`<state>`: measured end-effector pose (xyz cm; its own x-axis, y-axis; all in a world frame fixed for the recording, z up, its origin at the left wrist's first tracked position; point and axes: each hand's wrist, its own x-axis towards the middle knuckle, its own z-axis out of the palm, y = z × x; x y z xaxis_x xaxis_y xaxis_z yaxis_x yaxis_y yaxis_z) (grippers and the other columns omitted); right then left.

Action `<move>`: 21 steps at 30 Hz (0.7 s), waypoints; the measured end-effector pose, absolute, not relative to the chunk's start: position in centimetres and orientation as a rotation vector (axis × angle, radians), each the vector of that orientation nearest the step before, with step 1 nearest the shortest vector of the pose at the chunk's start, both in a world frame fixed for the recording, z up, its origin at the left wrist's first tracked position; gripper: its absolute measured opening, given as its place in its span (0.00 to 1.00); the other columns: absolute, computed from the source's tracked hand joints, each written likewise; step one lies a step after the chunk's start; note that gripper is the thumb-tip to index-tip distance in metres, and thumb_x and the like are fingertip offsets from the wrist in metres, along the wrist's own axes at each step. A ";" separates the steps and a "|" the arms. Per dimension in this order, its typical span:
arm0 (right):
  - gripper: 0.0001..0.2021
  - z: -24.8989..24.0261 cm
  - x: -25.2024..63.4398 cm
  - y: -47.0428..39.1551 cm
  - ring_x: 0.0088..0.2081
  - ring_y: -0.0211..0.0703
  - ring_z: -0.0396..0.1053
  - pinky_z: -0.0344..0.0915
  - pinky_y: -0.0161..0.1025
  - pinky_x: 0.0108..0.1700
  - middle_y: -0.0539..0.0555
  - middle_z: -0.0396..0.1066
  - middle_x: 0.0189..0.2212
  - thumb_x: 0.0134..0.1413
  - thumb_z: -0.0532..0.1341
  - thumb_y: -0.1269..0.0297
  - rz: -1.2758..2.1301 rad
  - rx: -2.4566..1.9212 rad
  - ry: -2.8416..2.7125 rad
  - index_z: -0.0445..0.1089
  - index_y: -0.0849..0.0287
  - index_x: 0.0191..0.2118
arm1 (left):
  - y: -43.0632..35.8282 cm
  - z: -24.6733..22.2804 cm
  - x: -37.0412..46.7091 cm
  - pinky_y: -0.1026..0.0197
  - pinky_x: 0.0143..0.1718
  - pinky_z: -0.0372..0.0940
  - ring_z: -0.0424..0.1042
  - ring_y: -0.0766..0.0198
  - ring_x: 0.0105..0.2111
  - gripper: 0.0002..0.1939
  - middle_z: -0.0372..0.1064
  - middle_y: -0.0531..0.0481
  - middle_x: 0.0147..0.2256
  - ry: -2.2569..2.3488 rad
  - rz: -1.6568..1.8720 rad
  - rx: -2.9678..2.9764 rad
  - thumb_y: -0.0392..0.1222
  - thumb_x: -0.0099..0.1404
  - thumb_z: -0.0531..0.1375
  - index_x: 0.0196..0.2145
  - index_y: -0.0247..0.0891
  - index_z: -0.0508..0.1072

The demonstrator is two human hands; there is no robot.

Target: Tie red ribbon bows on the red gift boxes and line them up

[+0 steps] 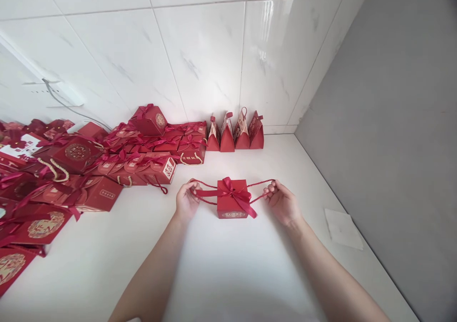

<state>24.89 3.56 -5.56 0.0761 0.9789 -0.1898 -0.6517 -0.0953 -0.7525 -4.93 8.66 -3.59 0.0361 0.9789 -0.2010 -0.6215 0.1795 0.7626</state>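
A small red gift box [228, 207] stands on the white tabletop between my hands, its top tied with a dark red ribbon bow [233, 192]. Cord handles stretch out from its two sides. My left hand [188, 199] is closed on the left cord handle [206, 185], and the end of a ribbon tail reaches its fingertips. On the other side, my right hand [283, 202] pinches the right cord handle [260, 184] and draws it outward. Both cords look fairly taut, while the box rests upright.
Many red gift boxes [94, 193] with ribbons crowd the left of the white table [250, 269]. Several narrow triangular red boxes [227, 136] line the tiled wall. A white paper napkin [343, 229] lies at right by a grey panel [392, 122]. A cable [60, 101] runs from a wall socket.
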 end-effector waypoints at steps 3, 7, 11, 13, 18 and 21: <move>0.06 -5.0 25.5 3.5 0.29 0.42 0.65 0.67 0.40 0.37 0.48 0.60 0.23 0.58 0.60 0.57 1.439 -0.808 -0.469 0.69 0.51 0.34 | 8.7 -3.3 -5.5 0.70 0.19 0.57 0.59 0.74 0.19 0.06 0.56 0.56 0.20 0.745 1.375 0.469 0.36 0.56 0.60 0.24 0.35 0.66; 0.12 -4.0 25.6 3.1 0.27 0.40 0.63 0.68 0.41 0.39 0.48 0.59 0.23 0.58 0.59 0.55 1.416 -0.712 -0.433 0.71 0.53 0.44 | 9.0 -3.4 -5.6 0.71 0.23 0.62 0.65 0.72 0.23 0.08 0.60 0.55 0.22 0.673 1.448 0.402 0.36 0.59 0.62 0.25 0.36 0.65; 0.14 -3.5 25.6 2.8 0.26 0.37 0.62 0.68 0.39 0.40 0.47 0.61 0.23 0.59 0.58 0.56 1.481 -0.527 -0.323 0.72 0.57 0.46 | 9.1 -3.2 -5.7 0.72 0.19 0.60 0.64 0.73 0.21 0.08 0.59 0.56 0.21 0.641 1.451 0.360 0.35 0.61 0.61 0.26 0.35 0.65; 0.16 -3.4 25.8 2.8 0.26 0.37 0.63 0.68 0.39 0.40 0.47 0.63 0.23 0.60 0.57 0.55 1.496 -0.486 -0.294 0.72 0.59 0.47 | 9.1 -2.9 -5.7 0.73 0.17 0.59 0.62 0.74 0.20 0.08 0.58 0.57 0.20 0.631 1.435 0.348 0.35 0.61 0.60 0.26 0.35 0.65; 0.18 -3.5 26.1 2.9 0.26 0.37 0.64 0.68 0.39 0.40 0.48 0.63 0.23 0.60 0.55 0.54 1.502 -0.466 -0.261 0.72 0.59 0.47 | 8.9 -2.2 -5.9 0.75 0.15 0.57 0.59 0.76 0.17 0.08 0.57 0.58 0.19 0.612 1.418 0.341 0.34 0.62 0.60 0.26 0.34 0.65; 0.17 -3.4 26.0 2.9 0.26 0.38 0.64 0.68 0.39 0.39 0.48 0.63 0.23 0.60 0.55 0.54 1.496 -0.490 -0.263 0.72 0.58 0.47 | 8.9 -2.2 -6.0 0.75 0.15 0.57 0.58 0.76 0.17 0.08 0.57 0.58 0.20 0.611 1.421 0.345 0.35 0.60 0.62 0.26 0.35 0.65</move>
<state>25.98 2.90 -3.37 0.0716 0.9890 -0.1298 -0.8852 0.0031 -0.4653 -5.99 8.85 -2.17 0.0345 0.9817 -0.1875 -0.8114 0.1370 0.5683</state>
